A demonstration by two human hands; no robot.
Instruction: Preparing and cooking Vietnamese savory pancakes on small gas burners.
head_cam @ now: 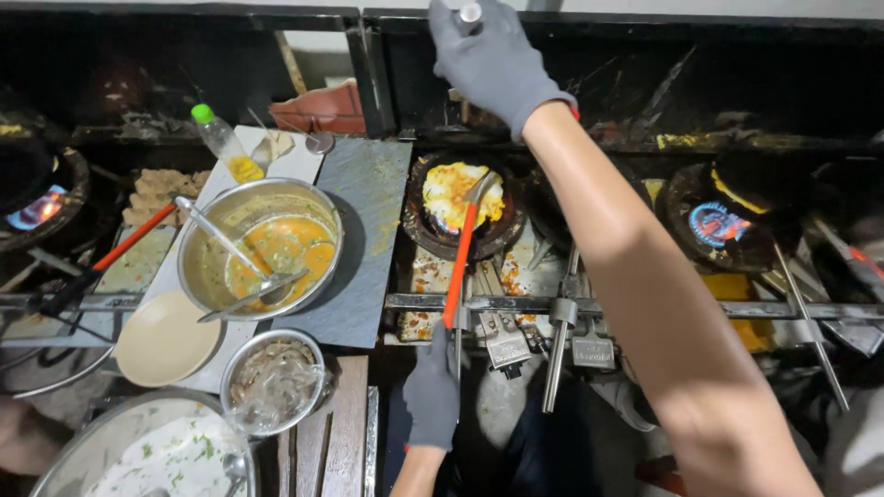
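Note:
A small black pan [419,225] sits on a burner with a yellow omelette [451,189] frying in it. A spatula with an orange handle [459,267] rests on the omelette, its handle pointing toward me. My left hand [432,396], in a grey glove, is low at the stove front, closed around what looks like the pan's thin metal handle [458,345]. My right hand [493,60], also gloved, reaches up to the back ledge and grips a small metal container [470,13].
A steel bowl [198,276] of orange batter with two ladles stands on the left. Around it are a green-capped squeeze bottle [221,138], a beige plate [166,339], a small bowl of raw pieces [273,377] and a large bowl of white mix [157,451]. A lit burner [718,224] glows at right.

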